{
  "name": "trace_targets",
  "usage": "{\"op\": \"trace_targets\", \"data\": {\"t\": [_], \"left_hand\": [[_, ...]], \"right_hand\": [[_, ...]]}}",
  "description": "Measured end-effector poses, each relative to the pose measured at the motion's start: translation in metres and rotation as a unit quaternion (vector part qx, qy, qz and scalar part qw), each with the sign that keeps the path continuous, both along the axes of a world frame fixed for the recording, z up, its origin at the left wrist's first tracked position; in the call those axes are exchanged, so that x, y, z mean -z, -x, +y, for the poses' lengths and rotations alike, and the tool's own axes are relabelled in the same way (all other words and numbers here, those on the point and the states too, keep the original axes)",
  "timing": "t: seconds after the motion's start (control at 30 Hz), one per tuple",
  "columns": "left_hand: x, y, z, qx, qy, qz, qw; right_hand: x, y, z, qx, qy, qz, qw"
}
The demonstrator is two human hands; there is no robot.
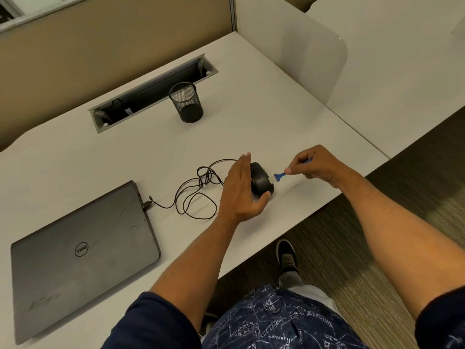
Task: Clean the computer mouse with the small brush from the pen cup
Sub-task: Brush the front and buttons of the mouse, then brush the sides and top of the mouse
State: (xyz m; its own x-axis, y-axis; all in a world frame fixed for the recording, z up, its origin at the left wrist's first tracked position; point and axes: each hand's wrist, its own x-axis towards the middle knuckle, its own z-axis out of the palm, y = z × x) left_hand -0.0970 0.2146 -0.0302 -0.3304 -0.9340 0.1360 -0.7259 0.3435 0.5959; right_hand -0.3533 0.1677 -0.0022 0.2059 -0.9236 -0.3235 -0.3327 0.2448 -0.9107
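At the far left a closed laptop (83,258) is lying on the white counter (276,117), and a tangled black cable (198,190) is running from its side toward the mouse. Further back, the mesh pen cup (186,102) is standing upright and looks empty.

Your left hand (241,190) is cupping the black computer mouse (261,182) near the counter's front edge, fingers stretched along its far side and thumb curling at its near end; whether you are clamping it or only steadying it, I cannot tell. The mouse is probably light, hard and a little slick, so you are best gripping it by the two flanks and leaving the top free.

Just to the right, your right hand (314,165) is pinching the small blue brush (280,176) by its thin handle, the flared head pointing at the mouse, very close to it but apparently not touching. It looks light, with bristles that should bend easily, so a hold nearer the head would likely give you firmer strokes.

Your left palm is hiding the mouse's left side, and the scroll wheel is hard to make out. The brush handle's tail is barely showing behind your knuckles.
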Motion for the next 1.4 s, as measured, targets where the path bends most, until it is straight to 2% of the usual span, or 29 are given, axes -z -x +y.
{"op": "trace_targets", "data": {"t": [0.17,0.3,0.5,0.6,0.67,0.77,0.87,1.1,1.17,1.3,1.4], "left_hand": [[-0.026,0.021,-0.002,-0.013,0.054,0.028,0.998],[-0.04,0.034,-0.004,0.025,0.1,-0.026,0.994],[-0.055,0.035,-0.009,-0.024,0.074,-0.013,0.997],[-0.057,0.028,-0.013,-0.078,0.06,0.045,0.994],[-0.054,0.023,-0.015,-0.107,0.061,0.046,0.991],[-0.05,0.018,-0.017,-0.154,0.092,0.024,0.983],[-0.055,0.014,-0.019,-0.146,0.078,0.042,0.985],[-0.06,0.003,-0.018,-0.14,0.018,0.126,0.982],[-0.059,-0.003,-0.018,-0.156,0.011,0.146,0.977],[-0.058,-0.015,-0.016,-0.193,-0.028,0.199,0.96],[-0.057,-0.026,-0.014,-0.213,-0.088,0.236,0.944]], "right_hand": [[-0.005,-0.017,-0.007,-0.022,0.004,-0.057,0.998],[-0.008,-0.028,-0.013,-0.036,0.012,-0.068,0.997],[-0.009,-0.039,-0.014,-0.045,0.018,-0.131,0.99],[-0.01,-0.043,-0.015,-0.028,0.035,-0.178,0.983],[-0.012,-0.048,-0.015,-0.019,0.062,-0.178,0.982],[-0.016,-0.057,-0.018,-0.008,0.113,-0.158,0.981],[-0.019,-0.067,-0.02,-0.018,0.146,-0.13,0.98],[-0.017,-0.07,-0.021,-0.039,0.126,-0.125,0.983],[-0.012,-0.068,-0.02,-0.038,0.126,-0.074,0.988],[0.002,-0.061,-0.016,-0.079,0.15,0.093,0.981],[0.008,-0.056,-0.014,-0.13,0.122,0.129,0.975]]}}
